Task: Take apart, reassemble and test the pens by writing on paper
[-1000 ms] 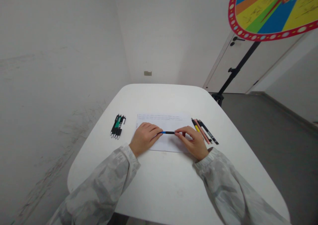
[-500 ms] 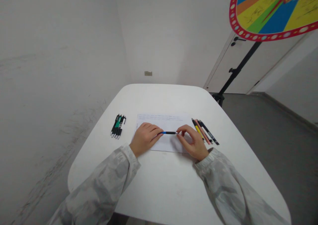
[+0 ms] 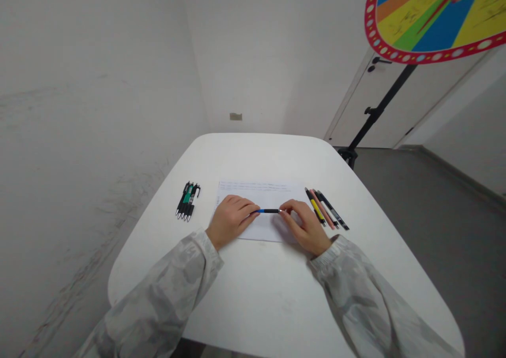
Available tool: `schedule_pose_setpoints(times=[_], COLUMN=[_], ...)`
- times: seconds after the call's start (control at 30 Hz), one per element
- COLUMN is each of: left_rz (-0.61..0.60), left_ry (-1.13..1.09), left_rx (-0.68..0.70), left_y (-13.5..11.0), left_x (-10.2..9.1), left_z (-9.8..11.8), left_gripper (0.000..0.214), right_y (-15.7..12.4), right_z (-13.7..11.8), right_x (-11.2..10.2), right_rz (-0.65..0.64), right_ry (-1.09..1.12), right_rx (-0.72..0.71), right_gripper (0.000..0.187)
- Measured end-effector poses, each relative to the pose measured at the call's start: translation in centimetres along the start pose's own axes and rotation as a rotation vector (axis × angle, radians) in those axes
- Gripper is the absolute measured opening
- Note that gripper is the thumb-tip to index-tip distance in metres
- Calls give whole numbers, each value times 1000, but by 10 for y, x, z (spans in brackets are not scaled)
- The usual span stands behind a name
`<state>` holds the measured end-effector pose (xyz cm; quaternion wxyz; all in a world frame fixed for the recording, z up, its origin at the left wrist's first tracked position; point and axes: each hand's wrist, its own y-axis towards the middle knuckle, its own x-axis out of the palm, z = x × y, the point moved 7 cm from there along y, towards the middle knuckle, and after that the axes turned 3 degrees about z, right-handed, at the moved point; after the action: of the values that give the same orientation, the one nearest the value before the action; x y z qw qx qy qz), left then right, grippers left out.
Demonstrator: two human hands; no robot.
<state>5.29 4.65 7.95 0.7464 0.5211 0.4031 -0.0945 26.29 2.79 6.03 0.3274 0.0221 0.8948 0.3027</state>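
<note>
A blue pen with a black grip [image 3: 271,211] lies level between my two hands, above a sheet of white paper [image 3: 256,234] with lines of handwriting along its top. My left hand [image 3: 233,218] is closed around the pen's blue end, which its fingers mostly cover. At the other end, the thumb and fingertips of my right hand [image 3: 304,223] pinch the pen's silver tip. Part of the sheet is hidden beneath both hands.
Several black and green pens [image 3: 187,201] lie side by side on the left of the white table [image 3: 253,294]. On the right is a row of several pens in yellow, pink, white and black [image 3: 326,209]. Beyond the table stands a colourful wheel [image 3: 430,18] on a black pole.
The fingers of my right hand have shifted very slightly left at the pen's tip. My left hand and the pens on the table are where they were.
</note>
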Motion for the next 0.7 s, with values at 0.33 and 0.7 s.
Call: schedule_pose_setpoints(times=[0.33, 0.7], left_rz=[-12, 6], left_ry=[1, -24], left_rx=[-6, 29], left_y=[0, 1], left_x=[0, 0], left_z=[0, 4], left_gripper=[17, 15], right_y=[0, 2], right_z=[-5, -2], right_x=[-2, 4], right_rz=[-3, -62], right_ry=[-8, 30], right_rx=[-1, -59], right_gripper=[11, 34])
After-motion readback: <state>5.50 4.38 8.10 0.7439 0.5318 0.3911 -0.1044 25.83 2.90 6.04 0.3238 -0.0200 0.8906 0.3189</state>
